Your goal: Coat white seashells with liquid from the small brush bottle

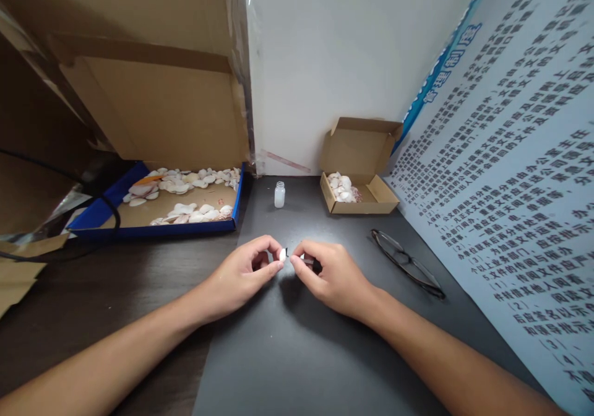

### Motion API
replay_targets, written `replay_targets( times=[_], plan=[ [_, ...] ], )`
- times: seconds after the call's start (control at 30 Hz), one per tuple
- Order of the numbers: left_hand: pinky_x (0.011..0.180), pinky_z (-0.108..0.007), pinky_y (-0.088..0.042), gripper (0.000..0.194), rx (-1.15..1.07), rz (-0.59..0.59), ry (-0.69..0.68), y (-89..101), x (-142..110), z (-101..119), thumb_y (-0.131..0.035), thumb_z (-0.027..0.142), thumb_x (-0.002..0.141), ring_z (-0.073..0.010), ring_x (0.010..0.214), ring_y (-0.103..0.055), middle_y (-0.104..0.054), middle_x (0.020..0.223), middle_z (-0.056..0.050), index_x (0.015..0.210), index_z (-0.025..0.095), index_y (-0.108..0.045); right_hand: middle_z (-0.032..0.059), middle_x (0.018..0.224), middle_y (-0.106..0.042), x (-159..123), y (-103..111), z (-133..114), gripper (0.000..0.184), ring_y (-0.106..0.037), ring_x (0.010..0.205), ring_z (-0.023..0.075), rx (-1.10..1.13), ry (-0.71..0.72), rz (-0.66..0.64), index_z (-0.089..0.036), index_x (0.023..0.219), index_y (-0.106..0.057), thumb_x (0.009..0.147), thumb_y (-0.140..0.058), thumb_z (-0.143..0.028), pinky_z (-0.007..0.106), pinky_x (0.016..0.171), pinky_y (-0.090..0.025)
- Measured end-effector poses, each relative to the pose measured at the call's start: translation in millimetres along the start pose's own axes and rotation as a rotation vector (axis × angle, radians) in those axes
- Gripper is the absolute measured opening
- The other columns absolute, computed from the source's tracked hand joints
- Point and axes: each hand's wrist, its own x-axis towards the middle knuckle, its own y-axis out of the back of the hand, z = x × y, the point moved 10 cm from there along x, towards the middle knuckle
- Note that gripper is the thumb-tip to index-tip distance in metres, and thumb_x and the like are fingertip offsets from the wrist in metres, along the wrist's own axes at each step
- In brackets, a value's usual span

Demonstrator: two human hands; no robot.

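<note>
Between the thumb and fingertips of my left hand [248, 268] is a small white seashell [283, 255], held just above the grey mat. Facing it, my right hand [331, 273] is closed around a small brush [302, 257]. Its dark tip [286, 252] is right at the shell; whether they touch I cannot tell. A black end [317, 266] of the brush shows under my right fingers, the rest being covered by them. Beyond both hands a small whitish bottle [279, 196] stands upright, with no cap on it.
At the left, an open blue-edged cardboard box [195, 227] holds many shells. A smaller open carton [366, 207] with shells stands at the back right. Black-framed glasses [406, 261] lie right of my right hand. A dark cable [109, 202] hangs over the left box; a printed board [510, 174] flanks the right.
</note>
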Motion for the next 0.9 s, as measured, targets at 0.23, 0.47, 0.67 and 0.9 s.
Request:
replay_targets(
  times=[0.23,0.47,0.67,0.9],
  plan=[
    [0.062,-0.023,-0.035,0.016,0.043,0.000,-0.041,1.0,1.5,4.7,-0.052,0.032,0.090,-0.0096,0.067,-0.042,-0.052,0.081,0.002,0.088,0.017,-0.055,-0.0028,0.064,-0.060,-1.0,-2.1,-3.6,0.018,-0.045,0.056,0.0069,0.016,0.034,-0.025,-0.017,0.078,-0.062,0.089,-0.053,-0.027,0.020,0.056,-0.029],
    [0.064,-0.023,-0.036,0.014,0.087,-0.033,-0.088,-3.0,-0.2,10.5,-0.053,0.028,0.089,-0.0099,0.069,-0.044,-0.052,0.083,0.002,0.084,0.016,-0.058,-0.0030,0.064,-0.058,2.0,4.8,5.1,0.018,-0.046,0.057,0.0075,0.004,-0.028,0.044,-0.019,0.081,-0.064,0.089,-0.052,-0.029,0.020,0.056,-0.030],
    [0.063,-0.024,-0.036,0.014,0.061,-0.024,-0.045,-1.7,0.1,8.3,-0.053,0.030,0.089,-0.0103,0.067,-0.043,-0.053,0.080,0.002,0.085,0.016,-0.056,-0.0035,0.062,-0.057,0.5,4.6,2.5,0.017,-0.043,0.055,0.0072,-0.005,-0.019,0.035,-0.018,0.079,-0.063,0.088,-0.052,-0.028,0.020,0.055,-0.029],
    [0.066,-0.025,-0.037,0.018,0.017,-0.006,-0.011,1.4,1.7,2.6,-0.054,0.034,0.087,-0.0120,0.071,-0.045,-0.054,0.080,0.001,0.088,0.016,-0.056,-0.0035,0.062,-0.058,-2.2,-1.3,-4.9,0.018,-0.044,0.054,0.0063,0.014,0.019,-0.030,-0.017,0.075,-0.061,0.087,-0.053,-0.027,0.019,0.055,-0.029]
  ],
)
